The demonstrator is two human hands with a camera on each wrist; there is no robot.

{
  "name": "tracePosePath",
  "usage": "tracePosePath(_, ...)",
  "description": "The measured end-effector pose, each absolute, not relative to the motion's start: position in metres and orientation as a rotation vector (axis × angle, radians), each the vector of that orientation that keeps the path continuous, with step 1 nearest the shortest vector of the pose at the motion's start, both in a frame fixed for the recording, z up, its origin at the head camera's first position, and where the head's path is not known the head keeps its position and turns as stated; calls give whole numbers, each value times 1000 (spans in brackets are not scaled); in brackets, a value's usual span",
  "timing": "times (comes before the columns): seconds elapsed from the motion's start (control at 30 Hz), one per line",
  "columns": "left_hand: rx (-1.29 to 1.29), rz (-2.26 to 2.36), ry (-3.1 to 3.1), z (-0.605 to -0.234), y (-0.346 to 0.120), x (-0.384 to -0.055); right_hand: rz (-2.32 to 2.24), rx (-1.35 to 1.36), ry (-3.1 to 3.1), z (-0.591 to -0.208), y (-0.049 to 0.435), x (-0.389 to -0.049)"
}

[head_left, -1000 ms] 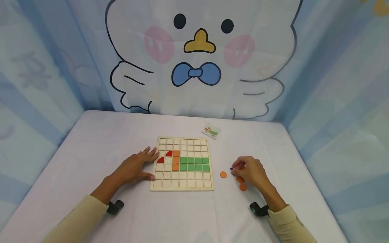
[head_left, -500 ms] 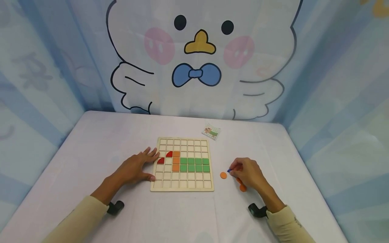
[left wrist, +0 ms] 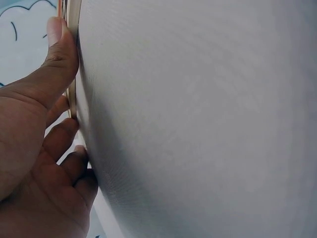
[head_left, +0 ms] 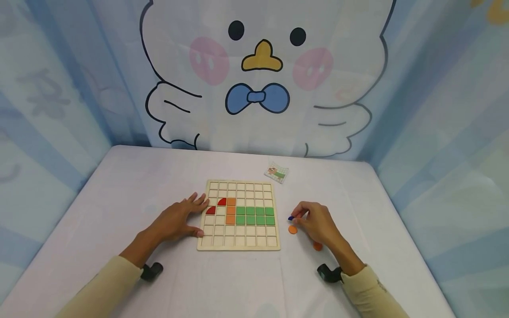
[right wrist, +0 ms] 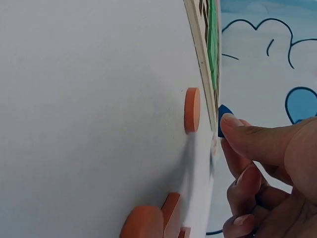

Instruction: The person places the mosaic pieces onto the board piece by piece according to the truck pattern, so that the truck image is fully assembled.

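Note:
A wooden grid board (head_left: 238, 248) lies on the table, with red quarter-circle tiles (head_left: 211, 210), orange squares (head_left: 230, 210) and green squares (head_left: 255, 215) set in its cells. My left hand (head_left: 175, 219) rests at the board's left edge, thumb and fingers spread and touching the rim. Thumb and index finger of my right hand (head_left: 317, 223) pinch a small blue tile (right wrist: 224, 120) with a curved edge, to the right of the board. Just below that hand an orange disc (head_left: 292, 229) lies flat on the table.
More orange pieces (right wrist: 143, 223) lie under and beside my right hand, partly hidden in the head view. A small picture card (head_left: 276, 172) with a coloured grid pattern lies behind the board's far right corner. Curtains (head_left: 254, 128) with a cartoon print enclose the table.
My right hand has moved left toward the board with the blue tile, passing from the orange pieces to above the single orange disc. The left hand stays at the board's edge.

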State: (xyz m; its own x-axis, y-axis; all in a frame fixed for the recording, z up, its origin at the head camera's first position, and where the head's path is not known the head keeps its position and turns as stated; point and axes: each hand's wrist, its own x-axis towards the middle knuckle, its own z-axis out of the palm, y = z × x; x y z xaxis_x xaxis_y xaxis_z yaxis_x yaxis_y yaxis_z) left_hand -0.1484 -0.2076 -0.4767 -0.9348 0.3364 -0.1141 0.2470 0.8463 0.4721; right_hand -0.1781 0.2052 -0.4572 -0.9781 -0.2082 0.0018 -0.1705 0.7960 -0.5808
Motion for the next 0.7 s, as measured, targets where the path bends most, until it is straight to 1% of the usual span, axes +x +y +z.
tracePosePath(0.7,423,655,2833,-476,-206,-150,-1062,-549,2796,-447,138,-182)
